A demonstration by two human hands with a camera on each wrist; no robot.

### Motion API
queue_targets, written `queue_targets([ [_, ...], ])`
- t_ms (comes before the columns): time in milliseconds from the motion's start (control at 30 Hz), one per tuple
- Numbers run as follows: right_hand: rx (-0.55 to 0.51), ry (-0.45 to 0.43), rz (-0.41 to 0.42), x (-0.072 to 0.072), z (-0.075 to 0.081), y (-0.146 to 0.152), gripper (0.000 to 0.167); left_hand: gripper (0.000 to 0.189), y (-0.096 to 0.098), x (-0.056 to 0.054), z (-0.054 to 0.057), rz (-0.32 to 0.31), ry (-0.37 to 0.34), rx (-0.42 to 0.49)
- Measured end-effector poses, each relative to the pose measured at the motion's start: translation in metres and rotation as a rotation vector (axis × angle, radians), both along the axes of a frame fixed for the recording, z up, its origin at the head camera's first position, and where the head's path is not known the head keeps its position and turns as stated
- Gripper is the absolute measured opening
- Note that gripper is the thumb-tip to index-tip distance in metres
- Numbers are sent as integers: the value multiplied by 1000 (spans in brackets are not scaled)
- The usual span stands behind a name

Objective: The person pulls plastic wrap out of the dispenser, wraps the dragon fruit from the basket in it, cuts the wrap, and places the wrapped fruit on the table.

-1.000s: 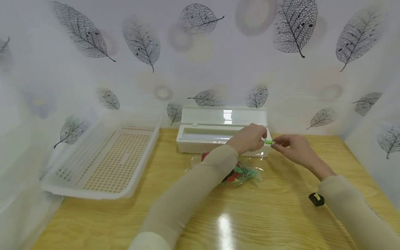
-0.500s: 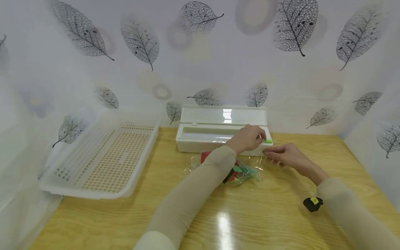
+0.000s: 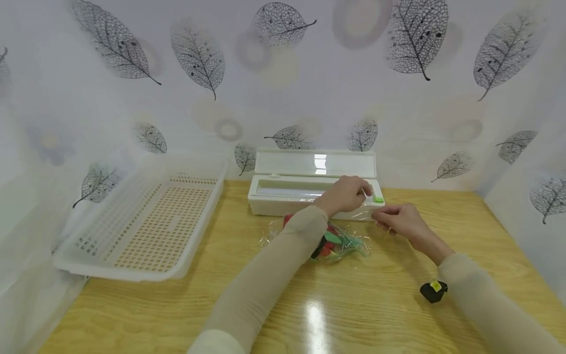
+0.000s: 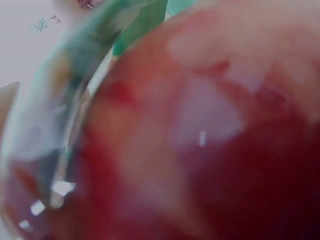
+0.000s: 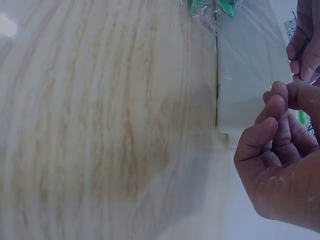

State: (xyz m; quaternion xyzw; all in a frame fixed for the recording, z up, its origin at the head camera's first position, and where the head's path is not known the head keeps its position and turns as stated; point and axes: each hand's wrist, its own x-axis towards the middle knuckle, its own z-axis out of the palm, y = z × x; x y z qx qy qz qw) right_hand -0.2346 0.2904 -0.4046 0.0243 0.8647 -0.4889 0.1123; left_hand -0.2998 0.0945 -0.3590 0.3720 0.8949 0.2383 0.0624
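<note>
A long white cling film dispenser (image 3: 271,205) stands against the back with its lid (image 3: 287,162) raised. Its green slide cutter (image 3: 378,199) sits at the right end. My left hand (image 3: 342,194) is over the dispenser, its bent fingers left of the cutter; whether they hold film I cannot tell. At the front right corner my right hand (image 3: 400,223) pinches the edge of clear cling film (image 3: 364,212) between thumb and fingers. Under my left forearm lies a clear plastic-covered bundle (image 3: 336,241) with red and green things inside, blurred close up in the left wrist view.
A white perforated plastic basket (image 3: 190,246) stands at the left of the wooden table (image 3: 353,309). A small black object with a yellow patch (image 3: 433,291) is by my right sleeve. A leaf-patterned curtain (image 3: 318,98) hangs behind.
My left hand has shifted slightly left, away from the green cutter. My right hand has come down and left from the cutter to the dispenser's front corner. The black object moved left along with the right sleeve.
</note>
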Motion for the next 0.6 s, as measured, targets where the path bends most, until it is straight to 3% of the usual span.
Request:
queue_targets([
  [333,-1,-6,21,3,-4,5,36,30,3,4,3,16,-17,-26],
  [600,14,10,67,8,-1,8,40,24,11,7,-1,37,75,-92],
])
